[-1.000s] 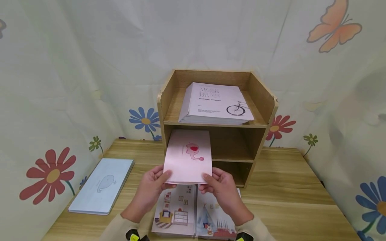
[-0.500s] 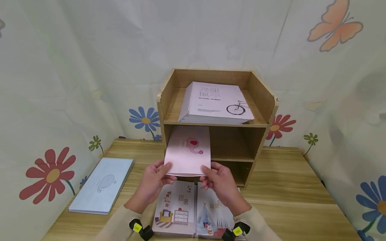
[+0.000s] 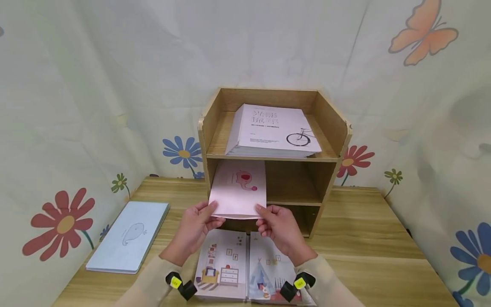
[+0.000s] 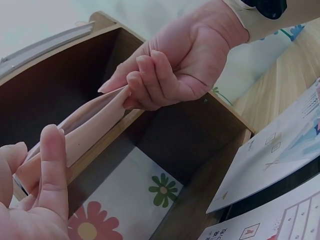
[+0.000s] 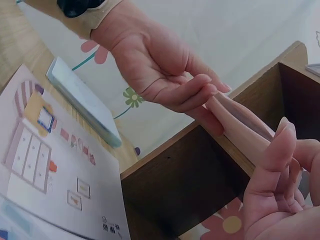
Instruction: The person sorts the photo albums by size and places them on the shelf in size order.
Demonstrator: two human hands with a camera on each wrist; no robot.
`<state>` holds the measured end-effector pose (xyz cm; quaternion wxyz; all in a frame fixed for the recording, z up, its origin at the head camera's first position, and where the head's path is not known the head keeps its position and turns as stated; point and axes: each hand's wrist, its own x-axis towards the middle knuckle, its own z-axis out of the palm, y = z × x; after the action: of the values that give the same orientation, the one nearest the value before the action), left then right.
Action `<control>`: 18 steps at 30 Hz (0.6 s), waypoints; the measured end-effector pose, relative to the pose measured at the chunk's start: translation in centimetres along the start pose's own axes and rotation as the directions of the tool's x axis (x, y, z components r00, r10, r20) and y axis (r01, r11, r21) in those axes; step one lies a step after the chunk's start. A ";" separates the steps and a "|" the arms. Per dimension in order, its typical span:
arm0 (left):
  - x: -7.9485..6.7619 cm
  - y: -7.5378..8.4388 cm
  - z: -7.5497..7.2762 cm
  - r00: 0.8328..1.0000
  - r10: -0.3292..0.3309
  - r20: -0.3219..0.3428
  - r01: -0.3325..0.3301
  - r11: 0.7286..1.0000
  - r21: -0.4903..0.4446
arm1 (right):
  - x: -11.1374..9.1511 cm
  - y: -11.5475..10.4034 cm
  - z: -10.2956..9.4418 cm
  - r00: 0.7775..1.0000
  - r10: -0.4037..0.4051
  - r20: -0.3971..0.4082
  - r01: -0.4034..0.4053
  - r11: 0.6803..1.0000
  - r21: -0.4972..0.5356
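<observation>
Partway into shelf [image 3: 292, 185], pink booklet [image 3: 238, 192], deeper now

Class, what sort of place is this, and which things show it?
Probably a small study or reading corner: a wood-grain table carries a wooden shelf unit with white books on top, and a pale covering printed with flowers and a butterfly stands behind.

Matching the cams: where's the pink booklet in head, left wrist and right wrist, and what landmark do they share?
Head: pink booklet just below centre, held by left hand and right hand.
Left wrist: near edge left of centre, between the hands.
Right wrist: near edge right of centre, between the hands.
Shared landmark: the wooden shelf, behind the booklet in head.
</observation>
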<state>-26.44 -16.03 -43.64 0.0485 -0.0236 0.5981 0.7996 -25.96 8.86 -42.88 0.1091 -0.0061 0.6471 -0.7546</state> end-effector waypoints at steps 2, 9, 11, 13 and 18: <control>0.2 0.0 0.0 1.000 -0.003 -0.012 0.003 1.000 -0.011 | 0.2 0.0 0.1 1.000 0.005 -0.012 -0.005 1.000 0.018; 0.7 -0.1 0.0 0.999 -0.013 -0.049 0.010 0.998 -0.062 | 0.9 0.1 0.3 0.998 0.025 -0.050 -0.018 0.990 0.141; 0.8 -0.1 0.1 0.998 -0.011 -0.059 0.007 0.997 -0.071 | 1.0 0.1 0.4 0.998 0.033 -0.057 -0.022 0.983 0.181; 0.9 0.0 0.1 0.998 -0.008 -0.070 0.002 0.996 -0.090 | 1.0 0.1 0.4 0.997 0.040 -0.064 -0.024 0.974 0.226; 1.1 0.1 0.2 0.995 -0.005 -0.101 -0.009 0.990 -0.140 | 1.1 0.2 0.6 0.995 0.053 -0.085 -0.022 0.944 0.330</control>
<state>-27.56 -15.79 -43.62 0.0159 -0.0667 0.5421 0.8375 -26.87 8.05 -43.16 0.0928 0.0595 0.5166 -0.8491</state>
